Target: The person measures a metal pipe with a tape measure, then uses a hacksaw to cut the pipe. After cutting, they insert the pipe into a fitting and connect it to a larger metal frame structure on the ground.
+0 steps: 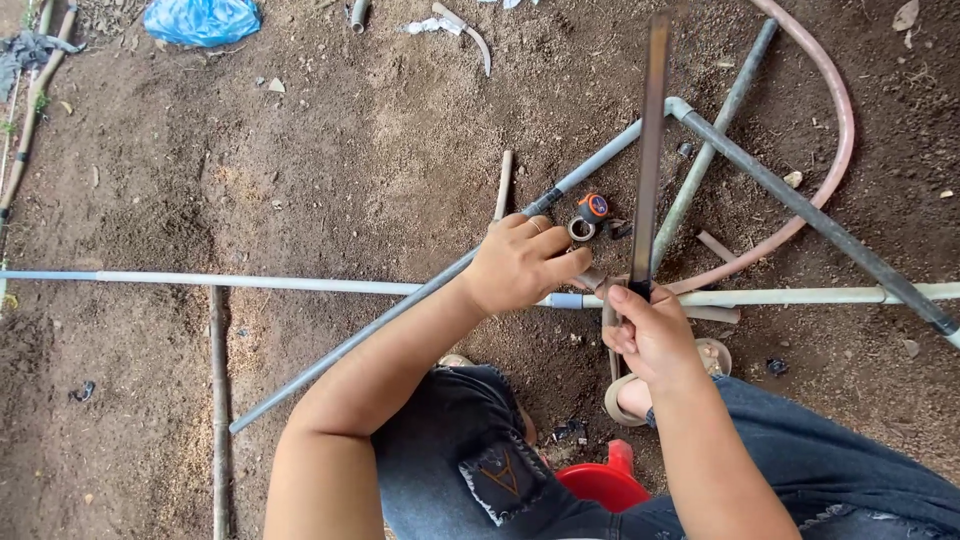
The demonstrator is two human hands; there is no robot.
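While the right hand (655, 335) closes its fingers around the lower end of a long flat dark metal blade (650, 150), held nearly upright over the work, the left hand (520, 265) wraps shut around a grey plastic pipe (380, 322) that runs diagonally across the bare brown soil floor (330, 150). That pipe crosses just above a long pale white plastic pipe (250, 282) lying level, and the blade's low end meets the pipes close to this crossing, between the 2 hands.

To cut cleanly here, I judge the left grip should sit close to the blade and press the pipe down so it cannot roll, and the blade should stay square to the pipe, moved in long light strokes.

Just beyond the left knuckles lies a small round orange and black tape measure (592, 208) touching a grey ring fitting (580, 229). A pink curved hose (835, 140) arcs at upper right. A crumpled blue plastic bag (202, 20) lies at the top left, with no label readable. A red plastic stool (605, 482) shows between the denim-clad knees.
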